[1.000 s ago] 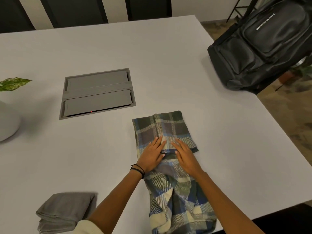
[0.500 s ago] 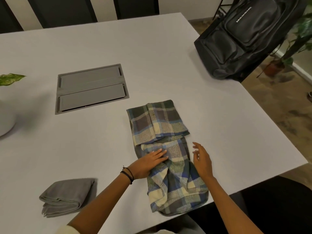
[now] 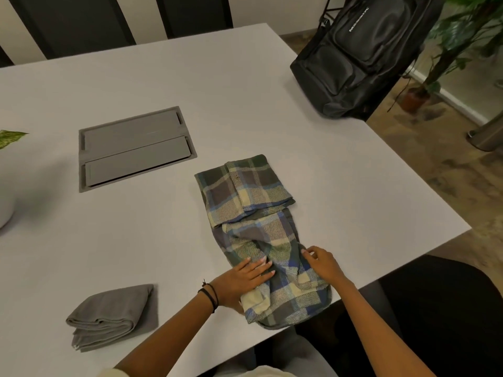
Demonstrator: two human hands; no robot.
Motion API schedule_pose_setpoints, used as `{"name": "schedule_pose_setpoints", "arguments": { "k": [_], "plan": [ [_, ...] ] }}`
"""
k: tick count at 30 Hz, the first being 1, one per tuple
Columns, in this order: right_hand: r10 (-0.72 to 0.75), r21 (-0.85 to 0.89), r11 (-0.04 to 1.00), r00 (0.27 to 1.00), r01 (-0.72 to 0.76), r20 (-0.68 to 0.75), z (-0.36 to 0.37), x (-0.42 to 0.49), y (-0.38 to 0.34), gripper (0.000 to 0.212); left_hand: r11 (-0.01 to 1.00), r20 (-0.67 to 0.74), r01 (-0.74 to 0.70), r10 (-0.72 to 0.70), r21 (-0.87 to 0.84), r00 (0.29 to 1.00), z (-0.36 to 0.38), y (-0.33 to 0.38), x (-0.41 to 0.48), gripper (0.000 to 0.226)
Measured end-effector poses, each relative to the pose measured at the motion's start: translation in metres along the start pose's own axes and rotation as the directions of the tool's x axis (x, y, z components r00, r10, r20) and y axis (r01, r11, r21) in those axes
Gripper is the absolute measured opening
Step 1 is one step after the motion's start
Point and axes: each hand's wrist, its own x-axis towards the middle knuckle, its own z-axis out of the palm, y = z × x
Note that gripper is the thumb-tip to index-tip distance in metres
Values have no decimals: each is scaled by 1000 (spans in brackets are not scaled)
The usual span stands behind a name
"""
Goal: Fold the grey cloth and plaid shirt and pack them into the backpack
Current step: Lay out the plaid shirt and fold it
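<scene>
Take clock from the seat, 12 at far edge of table (image 3: 190,85). Find shirt (image 3: 253,191) at 5 o'clock of table centre, laid along the 12–6 line, far half folded back on itself into a flat square with button strip up, near half bunched, creased and reaching the near edge. Find left hand (image 3: 242,278) at 7 o'clock of shirt, palm down, fingers straight and close together, lying flat on the bunched fabric. Cannot tell where its thumb lies. Note dark bands (image 3: 211,295) at that wrist. Find right hand (image 3: 324,263) at 5 o'clock of shirt, fingers curled, tips pinching the right edge of the fabric. Note both hands near each other but apart, with a creased ridge of plaid between. Find cloth (image 3: 109,317) at 7 o'clock of table centre, grey, folded into a thick wad, well apart from shirt and touched by neither hand. Find backpack (image 3: 367,55) at 1 o'clock, black, base at the far right corner of table, body leaning out past the edge, front pockets facing the camera. Cannot tell what props its top. Note grey hatch (image 3: 136,148) with two flaps, set flush in table at 10 o'clock of shirt. Note white pot (image 3: 4,210) and one green leaf (image 3: 11,136) at 9 o'clock, cut by the frame. Note floor plant (image 3: 462,36) at 2 o'clock, beyond backpack, and black chair (image 3: 449,308) at 4 o'clock, past the near corner.
</scene>
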Motion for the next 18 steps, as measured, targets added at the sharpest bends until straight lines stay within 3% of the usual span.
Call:
{"name": "schedule_pose_setpoints", "arguments": {
  "k": [3,6,8,13,16,18],
  "plan": [
    [67,-57,997,980,-57,186,-5,-1,-2,25,995,30,-25,23,98,999,9,6,-2,105],
    [105,-108,991,953,-77,284,-11,-3,-4,20,999,44,-16,14,45,999,7,10,-2,79],
    [114,-127,989,942,-78,315,-16,0,-4,27,998,35,5,-3,-55,999,-2,11,-1,62],
    [134,-74,991,916,-114,377,-29,5,-20,13,942,98,64,-34,-329,995,-25,8,-4,48],
    [122,-78,992,920,-100,373,-36,10,-29,24,853,167,145,-69,-501,984,-43,6,-6,47],
    [111,-68,993,923,-92,368,-42,14,-37,36,738,191,191,-85,-647,978,-57,1,-12,44]
  ]
}}
